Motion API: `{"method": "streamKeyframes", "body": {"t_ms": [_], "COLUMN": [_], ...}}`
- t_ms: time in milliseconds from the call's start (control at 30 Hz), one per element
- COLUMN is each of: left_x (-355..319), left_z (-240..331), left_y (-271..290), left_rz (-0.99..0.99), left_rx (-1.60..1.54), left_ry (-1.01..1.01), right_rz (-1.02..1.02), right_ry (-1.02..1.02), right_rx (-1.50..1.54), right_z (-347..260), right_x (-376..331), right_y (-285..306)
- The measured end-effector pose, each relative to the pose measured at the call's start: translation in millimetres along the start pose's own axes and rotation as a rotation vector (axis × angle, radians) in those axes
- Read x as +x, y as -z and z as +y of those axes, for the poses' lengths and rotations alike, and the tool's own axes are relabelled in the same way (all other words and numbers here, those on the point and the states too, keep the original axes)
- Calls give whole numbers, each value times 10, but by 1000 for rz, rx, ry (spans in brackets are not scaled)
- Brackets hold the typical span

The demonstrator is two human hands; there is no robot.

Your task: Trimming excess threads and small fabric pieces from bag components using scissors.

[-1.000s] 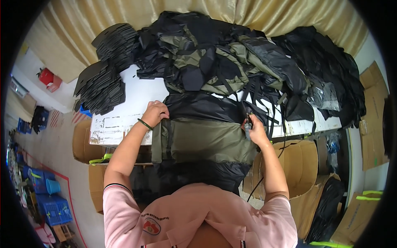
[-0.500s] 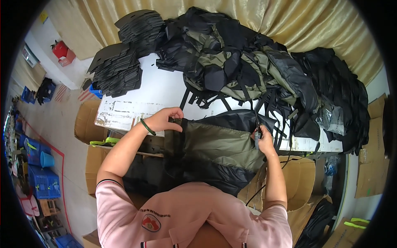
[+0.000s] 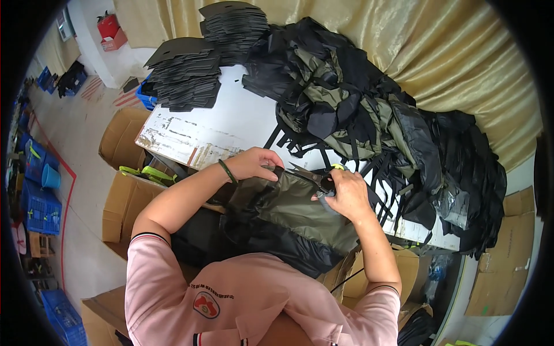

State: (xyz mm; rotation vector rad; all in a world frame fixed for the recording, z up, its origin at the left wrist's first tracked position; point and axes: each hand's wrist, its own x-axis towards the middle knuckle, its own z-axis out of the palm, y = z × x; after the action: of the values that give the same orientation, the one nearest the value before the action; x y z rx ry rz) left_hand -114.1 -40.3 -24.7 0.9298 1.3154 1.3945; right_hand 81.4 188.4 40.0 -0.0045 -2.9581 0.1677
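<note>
- Up close, a pair of scissors (image 3: 314, 177) is gripped in the closed fingers of the right hand (image 3: 345, 196), blades pointed toward the left hand (image 3: 257, 164).
- A black edge of the olive and black bag (image 3: 283, 216) is pinched by the left hand's curled fingers.
- The bag is spread over the near edge of the white worktable (image 3: 213, 130), against the person's body.
- Beyond, a heap of similar bags (image 3: 369, 115) and stacks of black panels (image 3: 184, 72) are piled on the table.

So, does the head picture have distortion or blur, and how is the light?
Head view: strong fisheye, the white table edge bends and black corners frame it; light is even and soft, no glare; the scissors in the right hand look sharp, the dark bags lose detail.
</note>
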Motion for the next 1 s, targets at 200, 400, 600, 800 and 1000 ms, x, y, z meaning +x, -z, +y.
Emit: {"method": "streamKeyframes", "body": {"t_ms": [200,400,600,800,1000], "left_x": [-11,14,25,37,31], "left_z": [18,8,23,51,14], "left_y": [-33,-42,-74,-107,-117], "left_rz": [5,34,30,-1,-13], "left_rx": [38,-14,-60,-67,-36], "left_ry": [18,29,55,88,41], "right_rz": [-12,-2,-41,30,-65], "right_ry": [44,29,57,129,90], "right_rx": [-25,31,-49,-65,-100], "right_z": [-64,-49,-102,-112,-79], "right_x": [47,6,48,102,63], "right_y": [45,76,98,79,96]}}
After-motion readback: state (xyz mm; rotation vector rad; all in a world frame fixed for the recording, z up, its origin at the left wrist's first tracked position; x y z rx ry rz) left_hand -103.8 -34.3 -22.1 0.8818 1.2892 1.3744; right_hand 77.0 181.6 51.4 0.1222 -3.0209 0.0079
